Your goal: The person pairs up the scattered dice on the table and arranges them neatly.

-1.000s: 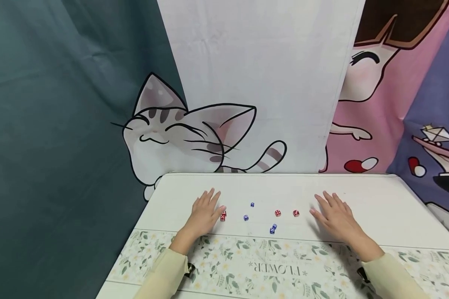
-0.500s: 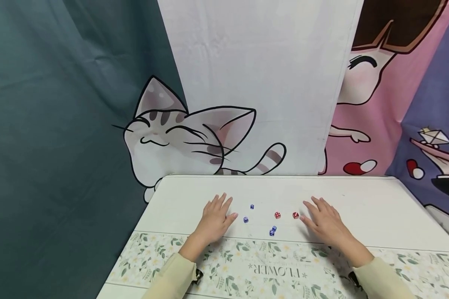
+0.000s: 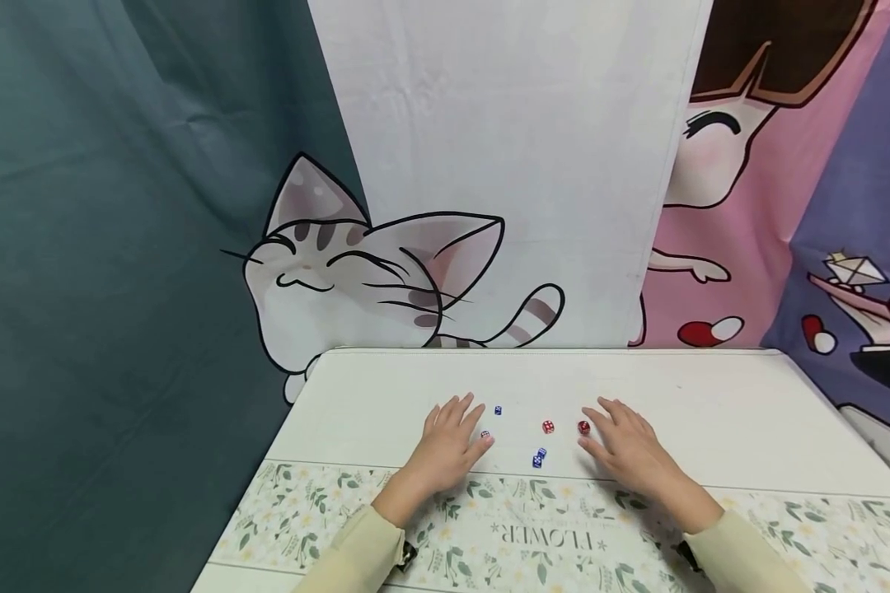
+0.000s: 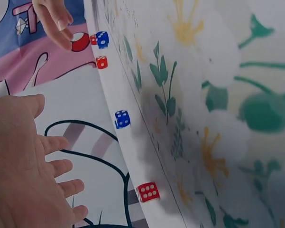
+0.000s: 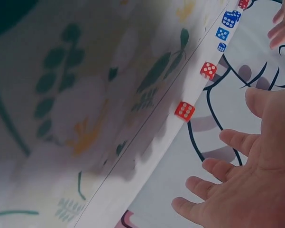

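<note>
Both arms [image 3: 399, 497], in pale sleeves [image 3: 359, 548], slant forward and inward. The left hand [image 3: 445, 449] and right hand [image 3: 630, 449] hover side by side, apart, palms down and roughly level with each other. Their fingers [image 4: 52, 144] are spread and loosely straight, the thumbs [image 3: 480, 450] pointing inward.

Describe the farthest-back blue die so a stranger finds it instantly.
In the head view, find the white table below the cat drawing. Look just right of the left hand. The blue die there sits farther back than every other die visible.
</note>
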Tool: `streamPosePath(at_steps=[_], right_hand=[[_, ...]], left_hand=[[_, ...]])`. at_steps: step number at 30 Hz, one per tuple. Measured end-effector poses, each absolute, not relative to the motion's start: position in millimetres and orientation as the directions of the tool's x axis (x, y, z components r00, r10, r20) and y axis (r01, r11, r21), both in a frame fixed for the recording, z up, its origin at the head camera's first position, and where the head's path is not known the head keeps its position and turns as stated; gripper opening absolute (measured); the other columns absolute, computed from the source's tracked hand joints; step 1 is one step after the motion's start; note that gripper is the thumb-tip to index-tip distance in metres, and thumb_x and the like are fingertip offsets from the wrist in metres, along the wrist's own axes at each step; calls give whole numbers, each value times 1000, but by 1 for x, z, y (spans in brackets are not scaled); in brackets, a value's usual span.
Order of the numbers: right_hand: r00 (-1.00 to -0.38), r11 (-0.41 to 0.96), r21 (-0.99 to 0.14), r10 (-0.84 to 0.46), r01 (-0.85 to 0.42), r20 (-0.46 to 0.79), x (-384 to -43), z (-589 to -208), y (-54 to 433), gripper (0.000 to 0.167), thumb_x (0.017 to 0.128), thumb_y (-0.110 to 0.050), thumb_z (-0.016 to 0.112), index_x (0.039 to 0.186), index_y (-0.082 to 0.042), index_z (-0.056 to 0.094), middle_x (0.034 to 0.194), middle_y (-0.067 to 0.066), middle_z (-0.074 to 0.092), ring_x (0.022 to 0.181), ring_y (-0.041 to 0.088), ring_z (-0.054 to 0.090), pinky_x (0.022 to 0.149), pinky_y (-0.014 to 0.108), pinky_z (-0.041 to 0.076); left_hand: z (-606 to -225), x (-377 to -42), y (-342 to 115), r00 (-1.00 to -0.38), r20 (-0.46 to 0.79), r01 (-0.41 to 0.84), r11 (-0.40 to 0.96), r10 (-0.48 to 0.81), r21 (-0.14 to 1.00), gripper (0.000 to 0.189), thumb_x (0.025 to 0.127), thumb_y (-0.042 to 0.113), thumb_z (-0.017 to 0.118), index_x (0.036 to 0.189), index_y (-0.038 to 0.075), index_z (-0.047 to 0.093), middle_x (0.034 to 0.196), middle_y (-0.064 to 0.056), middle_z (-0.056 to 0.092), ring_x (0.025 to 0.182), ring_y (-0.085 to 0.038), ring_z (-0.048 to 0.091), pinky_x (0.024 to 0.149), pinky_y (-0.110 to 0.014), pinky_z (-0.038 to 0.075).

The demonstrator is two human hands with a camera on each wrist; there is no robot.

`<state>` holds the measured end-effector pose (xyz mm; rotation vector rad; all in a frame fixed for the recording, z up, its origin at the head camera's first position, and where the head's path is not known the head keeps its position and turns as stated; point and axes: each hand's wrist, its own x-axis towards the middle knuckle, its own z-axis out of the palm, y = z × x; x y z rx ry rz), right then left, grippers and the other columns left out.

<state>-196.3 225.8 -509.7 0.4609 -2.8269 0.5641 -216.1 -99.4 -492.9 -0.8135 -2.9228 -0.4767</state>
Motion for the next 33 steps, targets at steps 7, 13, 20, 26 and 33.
streamPosePath(at_steps=[7, 13, 20, 26, 33], right_hand=[[-910, 865, -324, -292, -383, 295, -196, -513, 220, 51, 97, -33, 68, 139, -5, 58, 147, 29, 46, 135, 51, 40, 106, 68, 30], [-899, 856, -321, -310, -406, 309, -196, -516, 213, 50, 96, -32, 69, 137, -6, 60, 144, 28, 49, 132, 48, 45, 103, 67, 35], [-895, 858, -304, -321, -413, 310, -196, -516, 204, 48, 96, -32, 70, 137, -7, 61, 137, 23, 53, 126, 43, 50, 98, 64, 41], [-892, 865, -276, -336, -420, 303, -194, -516, 197, 45, 95, -32, 71, 133, -9, 65, 129, 19, 57, 116, 37, 55, 92, 58, 45], [-899, 866, -278, -347, -417, 266, -192, -519, 191, 42, 94, -30, 73, 131, -12, 67, 125, 16, 57, 112, 34, 56, 89, 57, 46]], left_hand=[[-500, -215, -93, -845, 123, 534, 805, 521, 257, 61, 107, 49, 39, 156, 14, 39, 165, -12, 27, 152, -35, 23, 119, -60, 16], [-503, -213, -87, -833, 122, 552, 799, 539, 239, 62, 106, 51, 41, 156, 14, 40, 165, -10, 28, 151, -35, 25, 118, -60, 19], [-503, -212, -76, -816, 124, 579, 793, 565, 193, 58, 105, 49, 46, 152, 15, 45, 163, -8, 33, 149, -32, 31, 118, -57, 23], [-505, -209, -64, -813, 90, 580, 787, 575, 211, 55, 104, 45, 52, 151, 16, 47, 160, -7, 38, 148, -27, 33, 119, -54, 22], [-511, -207, -52, -807, 96, 591, 789, 583, 171, 51, 101, 43, 58, 145, 18, 53, 154, -4, 47, 144, -24, 40, 118, -51, 27]])
